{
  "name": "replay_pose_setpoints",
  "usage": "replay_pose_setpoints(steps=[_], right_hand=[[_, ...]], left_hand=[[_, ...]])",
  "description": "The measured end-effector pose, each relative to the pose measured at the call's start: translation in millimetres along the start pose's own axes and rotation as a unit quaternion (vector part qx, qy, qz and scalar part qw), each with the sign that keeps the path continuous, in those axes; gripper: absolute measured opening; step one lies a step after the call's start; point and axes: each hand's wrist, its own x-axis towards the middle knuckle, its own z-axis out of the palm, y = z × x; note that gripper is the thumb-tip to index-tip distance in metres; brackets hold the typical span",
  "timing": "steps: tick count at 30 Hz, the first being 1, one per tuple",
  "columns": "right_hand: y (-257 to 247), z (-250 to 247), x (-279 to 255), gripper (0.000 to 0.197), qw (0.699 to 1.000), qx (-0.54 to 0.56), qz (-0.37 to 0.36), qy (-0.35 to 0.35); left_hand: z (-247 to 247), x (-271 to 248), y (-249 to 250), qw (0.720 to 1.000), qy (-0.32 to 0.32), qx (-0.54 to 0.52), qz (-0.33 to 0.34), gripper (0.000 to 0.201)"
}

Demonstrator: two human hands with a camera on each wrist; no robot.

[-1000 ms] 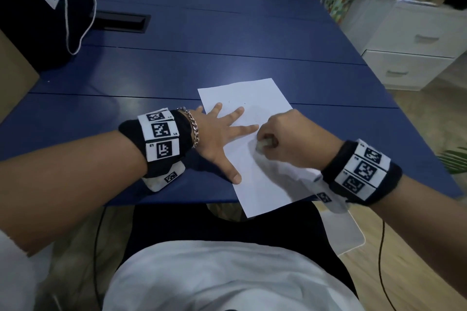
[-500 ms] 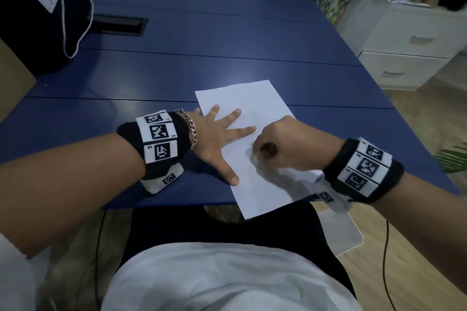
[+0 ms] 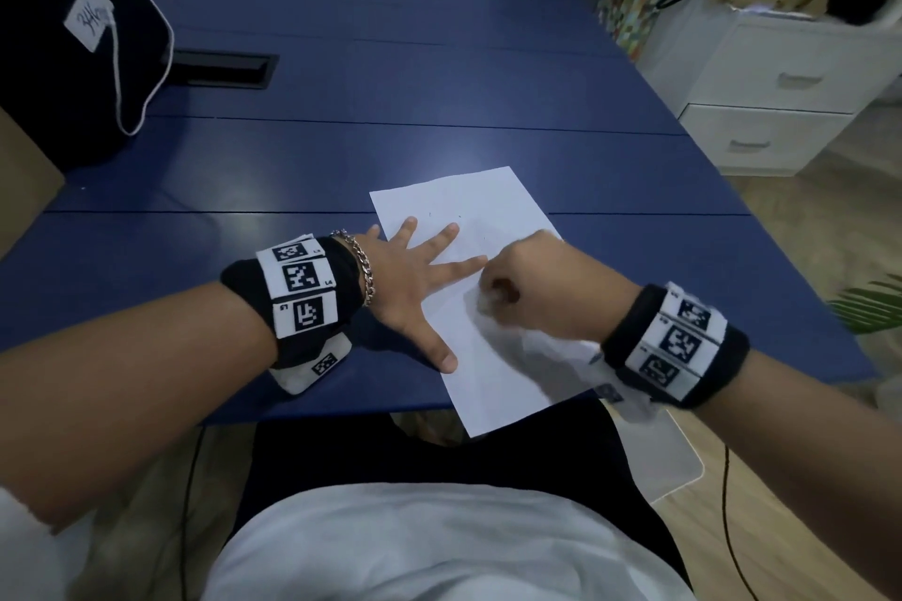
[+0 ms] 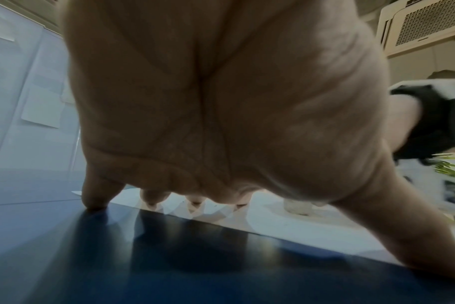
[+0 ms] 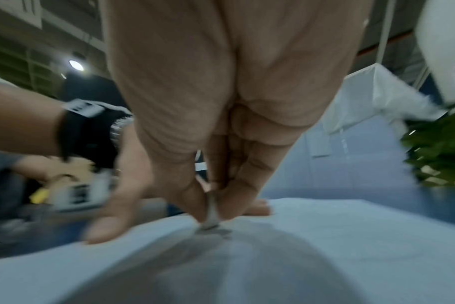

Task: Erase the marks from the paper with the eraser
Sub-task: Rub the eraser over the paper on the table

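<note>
Main worry here is the paper (image 3: 493,332) creasing or tearing. The right hand (image 3: 542,290) has a tight pinch grip on a small pale eraser (image 5: 212,214), thumb on one side and fingers on the other, tip pressed down on the sheet around the middle of the head frame. In the right wrist view the paper looks rucked up into little wrinkles right at the eraser tip, so if the stroke pushes hard toward the near edge it could buckle or rip there, I reckon. The left hand (image 3: 415,288) is spread flat, fingers straight, pinning the left side of the sheet; from the left wrist view the little finger sits on the blue desk (image 3: 439,88) just off the paper edge and the rest land on the sheet. That only anchors one side, so a stroke away from it could drag the sheet. Also the near end of the paper hangs over the desk edge at lower centre, with nothing under it, so rubbing down there would just fold it. Marks left: a few tiny dark specks in the upper part of the sheet, too faint to say more. Writing-wise, there's a white tag (image 3: 90,22) on the dark bag (image 3: 58,63) at upper left with handwriting, something like "34K" but I can't read it properly. The wristbands (image 3: 305,293) carry black and white square codes with tiny characters beside them, not legible.
</note>
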Motion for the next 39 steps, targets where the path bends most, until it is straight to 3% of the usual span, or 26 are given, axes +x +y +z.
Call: replay_pose_setpoints(steps=[3,8,12,14,16,20,23,27,33,37,39], right_hand=[[-24.8,5.1,-5.1,0.038,0.999,-0.009,-0.047,-0.025],[-0.1,-1.0,6.7,0.037,0.999,0.014,0.030,0.017],[-21.8,5.2,-0.9,0.039,0.999,0.029,-0.034,-0.003],[-15.5,0.4,-3.3,0.033,0.998,0.051,-0.029,-0.022],[0.4,-5.7,-5.2,0.012,0.998,0.050,0.003,-0.029],[20.8,-7.8,-19.1,0.015,0.997,0.058,0.044,-0.014],[21.7,-1.5,-23.9,0.028,0.998,0.041,0.045,-0.018],[26.4,-1.2,-15.6,0.012,0.998,0.038,0.057,0.012],[13.9,-8.1,-5.5,0.012,0.999,0.036,-0.002,0.011],[15.6,-7.3,-1.5,0.019,1.000,0.000,0.028,-0.004],[13.1,-5.8,-4.1,0.015,1.000,0.002,0.007,-0.014]], left_hand=[[1.0,2.2,-1.5,1.000,0.001,-0.001,0.006,0.140],[3.0,2.0,-1.6,1.000,0.006,-0.003,0.003,0.141],[5.1,1.6,-2.3,1.000,0.014,-0.013,0.016,0.137],[4.4,0.2,-1.8,1.000,0.017,-0.014,0.014,0.138],[5.5,-2.2,-0.8,0.999,0.019,-0.024,0.013,0.138],[11.5,-11.2,-3.3,0.997,0.065,-0.030,0.040,0.134],[17.9,-18.4,-3.8,0.997,0.056,-0.044,0.040,0.131],[17.5,-14.5,1.9,0.996,0.052,-0.066,0.018,0.131],[3.5,4.3,4.2,0.992,0.052,-0.112,-0.019,0.132],[4.0,9.7,5.4,0.993,0.039,-0.110,-0.031,0.135],[4.7,10.6,5.2,0.993,0.040,-0.103,-0.032,0.135]])
